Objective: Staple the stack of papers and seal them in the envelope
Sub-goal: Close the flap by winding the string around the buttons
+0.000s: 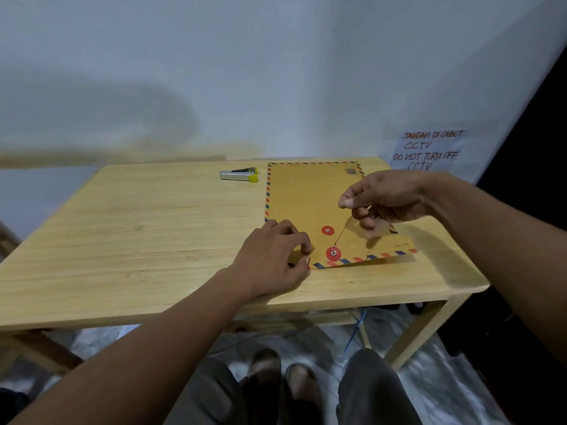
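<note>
On the right half of the table (122,228) lies the envelope (306,197), flat, light and bendy. The left hand (273,256) pins its near corner; the right hand (383,200) pinches the thin string (343,230), which looks slippery, best gripped near its end. The stapler (238,174) sits far left of it.

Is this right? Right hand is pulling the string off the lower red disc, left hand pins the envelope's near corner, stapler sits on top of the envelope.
Not quite. In the head view the stapler lies on the table beside the envelope, to its left, not on it. The rest holds: right hand pinches the string, left hand pins the corner.
</note>
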`<state>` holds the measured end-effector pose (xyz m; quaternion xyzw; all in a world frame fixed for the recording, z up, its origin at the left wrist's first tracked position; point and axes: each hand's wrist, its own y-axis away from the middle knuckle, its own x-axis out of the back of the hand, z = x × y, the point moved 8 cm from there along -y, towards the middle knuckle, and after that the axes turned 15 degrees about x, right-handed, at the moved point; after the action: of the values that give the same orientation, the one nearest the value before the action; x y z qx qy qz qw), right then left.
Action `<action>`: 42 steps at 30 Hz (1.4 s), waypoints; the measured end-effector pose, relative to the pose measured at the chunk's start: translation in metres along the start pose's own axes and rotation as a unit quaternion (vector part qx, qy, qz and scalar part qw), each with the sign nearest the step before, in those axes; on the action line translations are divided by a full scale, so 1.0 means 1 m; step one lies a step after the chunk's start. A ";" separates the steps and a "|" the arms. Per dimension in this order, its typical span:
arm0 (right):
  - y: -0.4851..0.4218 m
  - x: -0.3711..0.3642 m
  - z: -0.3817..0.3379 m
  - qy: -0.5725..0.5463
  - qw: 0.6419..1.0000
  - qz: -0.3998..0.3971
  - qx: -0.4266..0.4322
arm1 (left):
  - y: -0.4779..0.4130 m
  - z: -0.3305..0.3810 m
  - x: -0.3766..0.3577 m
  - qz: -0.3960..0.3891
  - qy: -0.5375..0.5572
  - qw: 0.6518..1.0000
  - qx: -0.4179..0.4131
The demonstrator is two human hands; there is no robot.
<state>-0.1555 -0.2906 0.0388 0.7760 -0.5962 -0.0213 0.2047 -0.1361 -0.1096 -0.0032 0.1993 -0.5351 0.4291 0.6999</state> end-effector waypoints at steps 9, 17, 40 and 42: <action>-0.005 0.018 -0.033 0.460 0.887 0.007 0.032 | -0.003 0.001 -0.001 0.000 -0.004 1.000 0.019; -0.052 0.004 -0.030 0.634 0.758 0.069 0.137 | -0.017 -0.002 -0.006 -0.050 0.046 0.997 0.045; -0.059 0.023 0.017 0.400 0.892 0.122 0.172 | -0.031 -0.004 -0.022 -0.078 -0.048 0.995 0.041; -0.052 0.025 0.020 0.408 0.888 0.131 0.167 | -0.031 -0.006 -0.022 -0.074 -0.037 0.996 0.043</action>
<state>-0.1059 -0.3095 0.0076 0.6541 -0.5505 0.4244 0.2984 -0.1091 -0.1308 -0.0202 0.2837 -0.5259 0.3912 0.7000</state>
